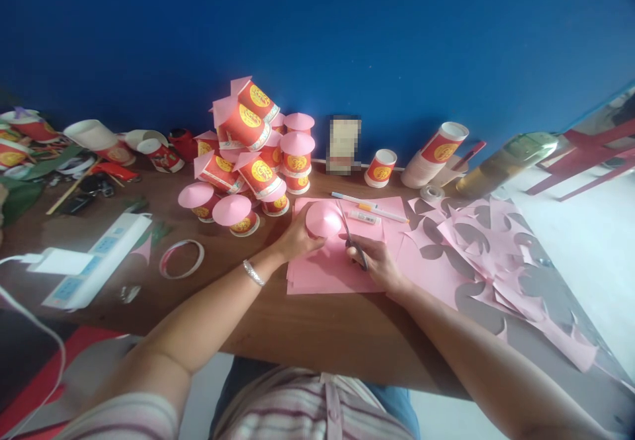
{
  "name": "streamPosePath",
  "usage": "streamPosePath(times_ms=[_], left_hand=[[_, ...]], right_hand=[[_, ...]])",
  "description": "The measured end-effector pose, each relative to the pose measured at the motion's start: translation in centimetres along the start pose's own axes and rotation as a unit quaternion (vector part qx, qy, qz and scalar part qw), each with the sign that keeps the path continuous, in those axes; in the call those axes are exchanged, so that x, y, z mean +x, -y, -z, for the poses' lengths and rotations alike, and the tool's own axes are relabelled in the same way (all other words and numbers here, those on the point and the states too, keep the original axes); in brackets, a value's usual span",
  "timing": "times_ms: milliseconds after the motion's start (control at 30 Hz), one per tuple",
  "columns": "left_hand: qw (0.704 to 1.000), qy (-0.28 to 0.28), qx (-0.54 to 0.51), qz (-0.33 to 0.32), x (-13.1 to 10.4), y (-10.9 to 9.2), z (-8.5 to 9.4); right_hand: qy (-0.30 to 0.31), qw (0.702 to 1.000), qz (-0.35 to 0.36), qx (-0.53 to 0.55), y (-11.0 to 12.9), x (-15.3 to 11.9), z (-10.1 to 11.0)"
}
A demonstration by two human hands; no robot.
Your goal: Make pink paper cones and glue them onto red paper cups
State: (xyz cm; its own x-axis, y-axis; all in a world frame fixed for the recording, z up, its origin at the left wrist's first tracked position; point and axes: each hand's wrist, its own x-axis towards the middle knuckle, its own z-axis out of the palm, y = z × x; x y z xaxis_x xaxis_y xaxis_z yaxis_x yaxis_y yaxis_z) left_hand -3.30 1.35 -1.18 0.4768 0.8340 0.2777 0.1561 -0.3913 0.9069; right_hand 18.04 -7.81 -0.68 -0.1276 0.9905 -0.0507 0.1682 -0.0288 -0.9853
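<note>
Striped shirt cloth (297,410) was closest. The left hand (299,236) pinched the pink paper cone (325,220) over the pink sheets (310,280), likely to keep it steady. The right hand (378,260) gripped the scissors (364,261) close beside it. Red cups (258,173) sat piled, maybe to save room.

Left hand (299,236) — holding a pink cone (324,220).

From where I stand, the brown table (297,327) spans the frame. On it, pink sheets (317,278) lie at centre, cut pink scraps (560,341) at right, 1 power strip (122,233) and 1 tape ring (201,253) at left, 1 upright red-and-white cup (381,170) right of centre.
</note>
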Motion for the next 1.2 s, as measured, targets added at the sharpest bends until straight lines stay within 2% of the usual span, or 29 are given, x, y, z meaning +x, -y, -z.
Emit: streamPosePath(times_ms=[600,1200], left_hand=[[1.000,0.005,-0.013,0.019,0.01,-0.14,-0.03],[1.000,0.008,0.018,-0.009,0.10,0.10,0.06]], right_hand=[[0.002,1.000,0.005,-0.005,-0.14,-0.03,0.09],[-0.001,1.000,0.016,-0.017,-0.37,0.09,0.06]])
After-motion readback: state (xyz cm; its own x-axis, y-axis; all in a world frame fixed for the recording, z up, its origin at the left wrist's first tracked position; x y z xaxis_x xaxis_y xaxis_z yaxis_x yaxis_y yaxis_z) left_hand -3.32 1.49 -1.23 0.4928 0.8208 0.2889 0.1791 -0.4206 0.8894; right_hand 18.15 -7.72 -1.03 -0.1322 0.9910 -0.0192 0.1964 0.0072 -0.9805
